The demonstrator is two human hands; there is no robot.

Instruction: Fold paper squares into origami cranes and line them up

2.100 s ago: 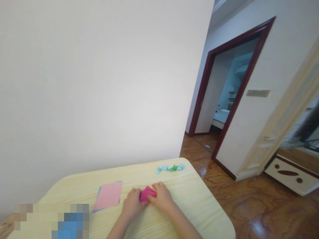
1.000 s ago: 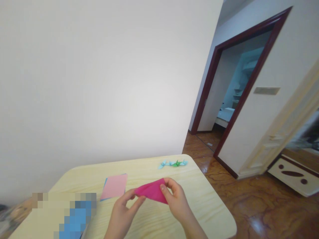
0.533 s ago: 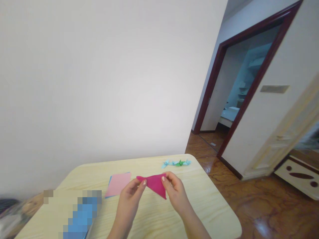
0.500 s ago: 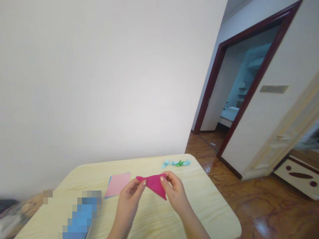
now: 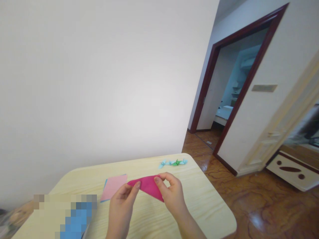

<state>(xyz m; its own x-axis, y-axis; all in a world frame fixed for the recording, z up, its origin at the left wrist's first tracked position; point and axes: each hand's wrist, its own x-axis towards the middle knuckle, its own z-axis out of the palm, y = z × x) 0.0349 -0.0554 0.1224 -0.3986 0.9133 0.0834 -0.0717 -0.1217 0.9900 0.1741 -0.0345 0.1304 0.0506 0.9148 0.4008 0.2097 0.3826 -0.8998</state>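
A magenta sheet of origami paper point(image 5: 150, 187), folded into a triangle, is held up above the table between both hands. My left hand point(image 5: 124, 199) pinches its left corner between thumb and fingers. At the upper right corner, my right hand point(image 5: 171, 192) grips the paper with the thumb in front and the fingers behind. Behind and left of my left hand lies a pink paper square point(image 5: 114, 187) with a blue edge showing under it. Several small folded paper figures, light blue and one green point(image 5: 176, 162), stand in a row near the far edge.
The light wooden table point(image 5: 199, 199) has rounded corners and stands against a white wall point(image 5: 99, 83). A pixelated blue item point(image 5: 76, 220) lies at the front left. To the right are a dark red door frame point(image 5: 251, 83) and a brown floor point(image 5: 259, 205).
The magenta paper looks flatter and more stretched out; my left hand has moved left with its corner. The whole view has shifted slightly.
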